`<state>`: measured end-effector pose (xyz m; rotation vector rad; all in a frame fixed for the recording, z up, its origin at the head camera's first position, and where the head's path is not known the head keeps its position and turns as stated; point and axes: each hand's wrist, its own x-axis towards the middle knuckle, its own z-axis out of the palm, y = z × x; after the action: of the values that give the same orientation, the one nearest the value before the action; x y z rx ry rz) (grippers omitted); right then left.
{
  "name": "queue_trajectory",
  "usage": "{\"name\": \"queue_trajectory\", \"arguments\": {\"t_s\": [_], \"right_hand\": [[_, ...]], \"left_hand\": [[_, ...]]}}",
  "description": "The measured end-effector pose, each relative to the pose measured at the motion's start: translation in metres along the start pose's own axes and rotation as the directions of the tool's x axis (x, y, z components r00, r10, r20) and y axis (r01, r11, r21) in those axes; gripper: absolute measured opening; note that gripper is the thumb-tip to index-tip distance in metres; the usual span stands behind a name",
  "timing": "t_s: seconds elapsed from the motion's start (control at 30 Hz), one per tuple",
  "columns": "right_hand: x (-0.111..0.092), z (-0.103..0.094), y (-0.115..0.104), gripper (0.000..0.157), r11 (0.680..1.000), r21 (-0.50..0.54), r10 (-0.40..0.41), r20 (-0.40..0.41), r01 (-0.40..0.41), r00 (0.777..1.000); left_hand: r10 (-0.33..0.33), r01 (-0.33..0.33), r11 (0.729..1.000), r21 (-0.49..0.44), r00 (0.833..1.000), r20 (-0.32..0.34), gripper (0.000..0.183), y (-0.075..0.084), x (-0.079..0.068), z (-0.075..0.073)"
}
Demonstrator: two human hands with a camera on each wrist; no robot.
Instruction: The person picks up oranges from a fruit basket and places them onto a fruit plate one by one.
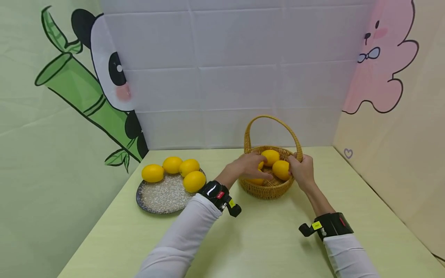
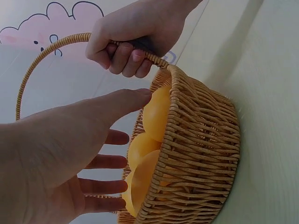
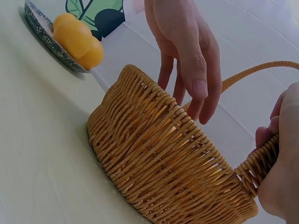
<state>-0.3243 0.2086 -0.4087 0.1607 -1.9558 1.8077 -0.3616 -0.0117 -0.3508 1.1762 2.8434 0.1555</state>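
A wicker basket (image 1: 265, 192) with a tall arched handle stands on the table and has several yellow lemons (image 1: 270, 157) inside. My right hand (image 1: 303, 169) grips the handle low on its right side, fingers curled round it in the left wrist view. Over the left part of the basket's opening is my left hand (image 1: 252, 164), its fingers extended and apart. In the right wrist view, the left hand's fingertips (image 3: 200, 88) reach down at the rim with no lemon between them. The basket's woven wall (image 3: 154, 154) mostly hides the lemons there.
To the left lies a round speckled plate (image 1: 163, 199) with a dark rim. Several more lemons (image 1: 153, 173) rest along its back and right side. Behind the table (image 1: 264, 243) hangs a pale cloth backdrop (image 1: 236, 88), with printed side panels left and right.
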Motion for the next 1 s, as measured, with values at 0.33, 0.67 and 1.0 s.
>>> {"name": "queue_trajectory", "arguments": {"t_s": [0.33, 0.67, 1.0], "right_hand": [[-0.005, 0.004, -0.003, 0.036, 0.999, -0.009, -0.05, -0.01, 0.05, 0.999], [-0.015, 0.006, -0.024, 0.036, 1.0, -0.015, -0.001, -0.001, 0.001, 1.0], [-0.022, 0.01, -0.038, 0.035, 0.999, -0.034, -0.015, 0.001, 0.015, 1.0]], "left_hand": [[-0.051, 0.05, 0.999, 0.014, 0.995, 0.084, 0.06, 0.001, -0.002, 0.004], [-0.089, 0.087, 0.996, 0.019, 0.993, 0.077, 0.049, -0.001, -0.002, 0.009], [-0.08, 0.072, 0.992, 0.108, 0.994, 0.068, 0.041, 0.004, 0.001, 0.012]]}}
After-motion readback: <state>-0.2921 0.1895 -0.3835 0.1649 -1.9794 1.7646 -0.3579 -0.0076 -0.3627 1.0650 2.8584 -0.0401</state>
